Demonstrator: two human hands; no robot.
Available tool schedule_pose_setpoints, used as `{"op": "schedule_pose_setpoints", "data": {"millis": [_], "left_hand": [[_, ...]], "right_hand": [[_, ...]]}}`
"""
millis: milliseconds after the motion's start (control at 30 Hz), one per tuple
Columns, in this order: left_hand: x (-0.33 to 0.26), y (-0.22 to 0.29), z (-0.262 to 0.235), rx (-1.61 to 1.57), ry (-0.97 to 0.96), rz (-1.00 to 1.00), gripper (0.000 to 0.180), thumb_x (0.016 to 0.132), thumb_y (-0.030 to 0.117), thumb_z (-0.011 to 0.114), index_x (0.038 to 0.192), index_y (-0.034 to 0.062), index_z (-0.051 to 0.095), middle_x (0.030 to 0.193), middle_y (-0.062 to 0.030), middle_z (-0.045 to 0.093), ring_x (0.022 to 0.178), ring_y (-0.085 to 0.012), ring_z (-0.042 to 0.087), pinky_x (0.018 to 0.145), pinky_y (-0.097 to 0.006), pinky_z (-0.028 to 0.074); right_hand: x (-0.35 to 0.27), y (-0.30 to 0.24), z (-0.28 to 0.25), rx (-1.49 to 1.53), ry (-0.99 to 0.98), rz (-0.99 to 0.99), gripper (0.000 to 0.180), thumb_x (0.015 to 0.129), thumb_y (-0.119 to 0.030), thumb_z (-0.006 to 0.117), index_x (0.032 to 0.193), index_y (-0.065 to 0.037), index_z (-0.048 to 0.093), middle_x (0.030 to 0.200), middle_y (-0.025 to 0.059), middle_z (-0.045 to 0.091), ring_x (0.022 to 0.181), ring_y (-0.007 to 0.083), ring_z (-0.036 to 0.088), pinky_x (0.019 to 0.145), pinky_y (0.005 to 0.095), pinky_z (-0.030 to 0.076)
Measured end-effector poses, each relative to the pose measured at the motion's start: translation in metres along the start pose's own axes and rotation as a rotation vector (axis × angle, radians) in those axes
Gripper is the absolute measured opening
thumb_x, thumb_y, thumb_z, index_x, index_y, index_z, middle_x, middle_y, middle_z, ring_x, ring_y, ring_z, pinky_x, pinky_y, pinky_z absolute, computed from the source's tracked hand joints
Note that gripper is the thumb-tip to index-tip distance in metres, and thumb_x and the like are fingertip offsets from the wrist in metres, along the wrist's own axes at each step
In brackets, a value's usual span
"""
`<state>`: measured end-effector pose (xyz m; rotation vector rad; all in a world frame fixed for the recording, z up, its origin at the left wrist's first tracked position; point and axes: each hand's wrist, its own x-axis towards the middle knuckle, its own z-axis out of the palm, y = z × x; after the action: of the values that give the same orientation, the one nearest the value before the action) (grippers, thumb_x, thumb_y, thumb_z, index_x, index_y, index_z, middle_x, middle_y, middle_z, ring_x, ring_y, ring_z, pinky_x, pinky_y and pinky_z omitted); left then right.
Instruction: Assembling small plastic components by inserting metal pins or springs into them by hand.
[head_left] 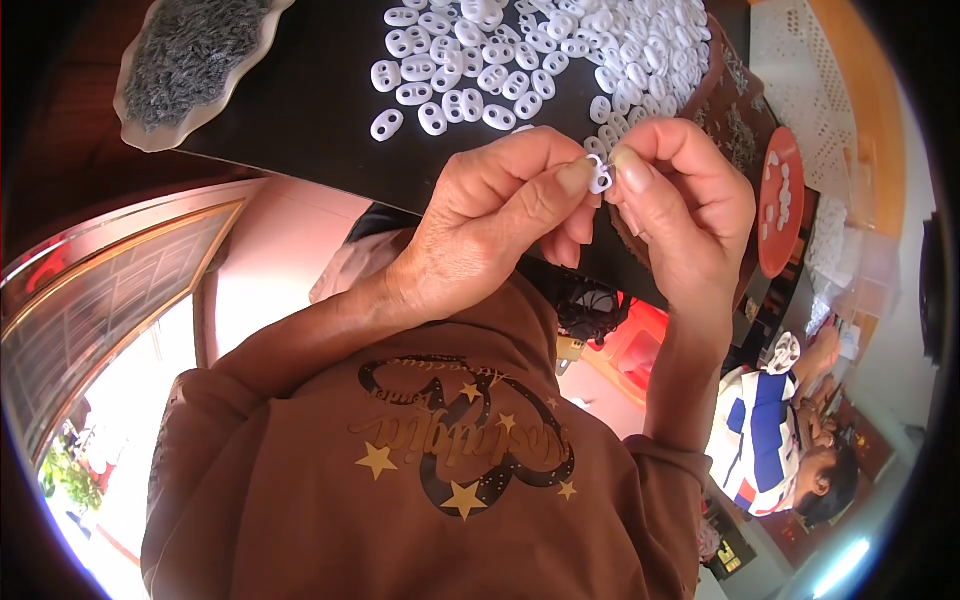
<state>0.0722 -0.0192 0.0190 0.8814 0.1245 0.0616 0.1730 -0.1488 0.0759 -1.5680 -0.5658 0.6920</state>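
Just past the table's near edge, the thumb and fingers of my left hand (490, 205) pinch a small white two-hole plastic cord lock piece (600, 184). My right hand (690, 200) is closed in a pinch right beside it, fingertips at the piece's edge. A thin dark bit shows by the right thumb, too small to make out. Beyond my hands, many loose white cord lock pieces (498, 78) lie on the black table (300, 110), heaped more thickly to the right.
A wavy-edged pale tray (150, 140) at the far left holds a heap of small grey springs (200, 60). At right, more springs lie on a brown surface (735, 125), near a red plate (773, 255) with white parts. A person in a striped shirt (765, 430) sits beyond a red stool (635, 345).
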Motion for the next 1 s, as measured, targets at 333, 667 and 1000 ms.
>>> {"op": "schedule_pose_setpoints", "data": {"millis": [333, 667, 1000], "left_hand": [[-0.0018, -0.0029, -0.0036, 0.026, -0.016, -0.040, 0.021, 0.099, 0.020, 0.046, 0.095, 0.0024, 0.056, 0.075, -0.0053, 0.057, 0.063, -0.0114, 0.053, 0.061, -0.024, 0.044], [-0.0025, -0.0043, -0.0045, 0.052, -0.058, -0.029, 0.022, 0.098, 0.020, 0.046, 0.093, 0.0016, 0.057, 0.070, -0.0026, 0.053, 0.057, -0.0066, 0.043, 0.052, -0.020, 0.036], [-0.0040, -0.0050, -0.0067, 0.086, -0.062, -0.004, 0.022, 0.098, 0.020, 0.046, 0.093, 0.0014, 0.057, 0.070, -0.0024, 0.053, 0.056, -0.0058, 0.042, 0.051, -0.019, 0.035]], "right_hand": [[-0.0017, -0.0052, 0.0021, -0.332, -0.024, -0.034, 0.008, 0.089, -0.003, 0.058, 0.084, 0.001, 0.053, 0.067, -0.0006, 0.048, 0.059, 0.0029, 0.040, 0.051, 0.0195, 0.032], [0.0033, -0.0051, -0.0047, -0.458, -0.182, -0.113, 0.011, 0.087, -0.001, 0.055, 0.078, 0.001, 0.051, 0.060, 0.0014, 0.040, 0.054, 0.0062, 0.034, 0.048, 0.0239, 0.029], [-0.0017, -0.0038, -0.0035, -0.314, -0.119, 0.053, 0.011, 0.090, -0.007, 0.057, 0.083, 0.000, 0.053, 0.067, -0.0038, 0.045, 0.059, 0.0015, 0.037, 0.050, 0.0187, 0.030]]}}
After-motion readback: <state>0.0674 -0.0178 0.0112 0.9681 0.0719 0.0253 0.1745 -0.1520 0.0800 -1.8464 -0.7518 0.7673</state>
